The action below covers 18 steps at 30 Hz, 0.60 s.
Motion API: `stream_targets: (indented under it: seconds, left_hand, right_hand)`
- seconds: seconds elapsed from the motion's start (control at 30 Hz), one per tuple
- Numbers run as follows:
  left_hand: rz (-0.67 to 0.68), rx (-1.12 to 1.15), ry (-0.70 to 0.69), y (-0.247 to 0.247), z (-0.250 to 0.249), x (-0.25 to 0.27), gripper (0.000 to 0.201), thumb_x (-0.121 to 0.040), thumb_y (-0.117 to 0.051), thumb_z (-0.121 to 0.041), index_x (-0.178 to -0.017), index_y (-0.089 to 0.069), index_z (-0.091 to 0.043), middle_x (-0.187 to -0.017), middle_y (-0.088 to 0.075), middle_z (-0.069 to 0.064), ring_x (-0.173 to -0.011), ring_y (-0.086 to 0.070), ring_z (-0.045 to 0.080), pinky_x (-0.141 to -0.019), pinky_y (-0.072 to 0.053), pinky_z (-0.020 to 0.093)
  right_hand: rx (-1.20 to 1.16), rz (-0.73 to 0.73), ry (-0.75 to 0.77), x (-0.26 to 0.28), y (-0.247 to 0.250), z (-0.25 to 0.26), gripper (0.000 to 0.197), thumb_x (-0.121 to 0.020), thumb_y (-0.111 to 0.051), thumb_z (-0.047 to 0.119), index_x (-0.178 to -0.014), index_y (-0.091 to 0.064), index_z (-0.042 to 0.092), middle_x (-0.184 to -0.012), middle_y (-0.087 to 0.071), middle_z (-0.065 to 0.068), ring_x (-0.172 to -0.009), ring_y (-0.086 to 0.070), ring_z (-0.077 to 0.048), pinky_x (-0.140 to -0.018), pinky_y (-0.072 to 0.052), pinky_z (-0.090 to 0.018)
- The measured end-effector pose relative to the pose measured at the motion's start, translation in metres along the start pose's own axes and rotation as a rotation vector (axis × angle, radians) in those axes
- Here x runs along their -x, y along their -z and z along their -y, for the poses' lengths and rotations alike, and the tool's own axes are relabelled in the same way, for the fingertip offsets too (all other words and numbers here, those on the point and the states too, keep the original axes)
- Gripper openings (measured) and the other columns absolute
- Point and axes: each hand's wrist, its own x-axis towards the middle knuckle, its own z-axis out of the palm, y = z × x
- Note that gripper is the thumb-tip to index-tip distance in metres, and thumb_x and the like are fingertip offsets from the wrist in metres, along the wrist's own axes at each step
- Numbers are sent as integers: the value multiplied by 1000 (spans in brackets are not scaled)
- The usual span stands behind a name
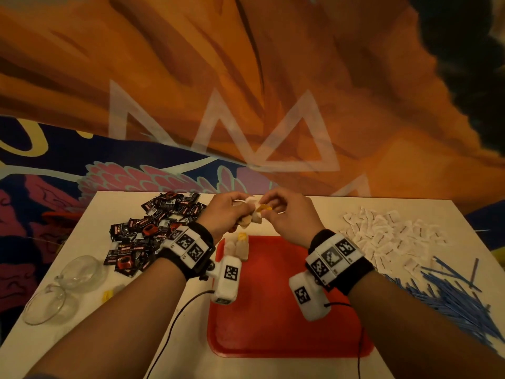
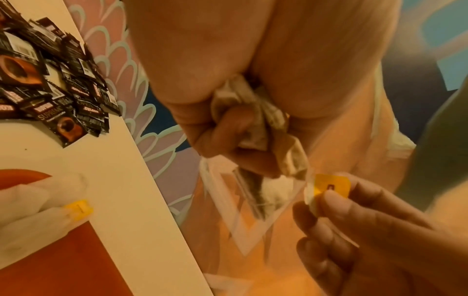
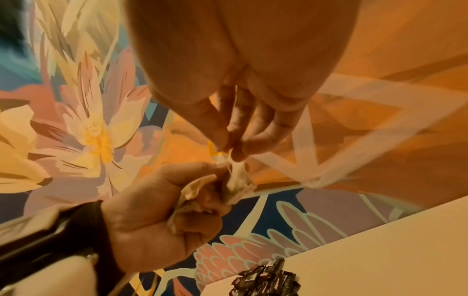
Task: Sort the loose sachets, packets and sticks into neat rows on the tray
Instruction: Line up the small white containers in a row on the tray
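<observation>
Left hand (image 1: 228, 212) clutches bunched tea bags (image 2: 255, 120); right hand (image 1: 289, 212) pinches a yellow tag (image 2: 331, 186), separating one; next, row it at tray's (image 1: 273, 324) 11 o'clock

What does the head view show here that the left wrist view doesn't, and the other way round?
Only the head view shows the white sachets, the blue sticks, the clear glass bowls and the whole red tray.

Only the left wrist view shows the yellow tag pinched in the right hand, and the print on the black packets.

Both show the left hand gripping crumpled tea bags, and two tea bags lying at the tray's far left corner.
</observation>
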Motion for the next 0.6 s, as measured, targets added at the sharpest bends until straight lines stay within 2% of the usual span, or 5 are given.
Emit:
stream_targets:
  seconds: [0.1,0.2,0.3,0.4,0.6]
  left_hand:
    - [25,-20,-4,-2,1,2,11,-97,-61,-15,-105,-67,-12,-85,-66,26,-55,-46,17,-42,-29,21]
    - [47,-22,2,-5,1,4,10,-98,-59,-15,-101,-68,-13,-92,-68,30,-55,-45,16,-41,-29,20]
    - [43,-7,24,-7,2,5,13,-98,-56,-12,-97,-69,-12,-78,-62,20,-52,-43,16,-41,-27,20]
    - [59,95,55,-9,3,8,14,-99,-54,-10,-96,-67,-10,-70,-54,12,-46,-44,14,-41,-25,19]
    - [43,127,20,-15,6,10,5,-97,-60,-13,-99,-65,-12,-64,-60,6,-41,-47,10,-39,-26,18]
  right_hand:
    - [17,-21,-42,-5,2,-1,28,-79,-75,8,-74,-56,28,-72,-59,10,-54,-53,-2,-57,-39,-14]
    - [27,-14,-53,-6,3,-1,24,-80,-76,10,-74,-62,28,-74,-61,10,-56,-54,0,-55,-41,-10]
    - [15,-51,-51,-8,0,-4,19,-81,-77,11,-76,-68,26,-73,-63,11,-54,-54,4,-54,-40,-4]
    - [-7,-101,-71,-8,-4,-8,18,-81,-77,10,-75,-70,25,-66,-63,10,-51,-54,7,-53,-40,-4]
    - [-58,-165,-121,-9,-12,-15,18,-78,-80,14,-72,-68,27,-66,-65,13,-55,-59,7,-54,-41,-3]
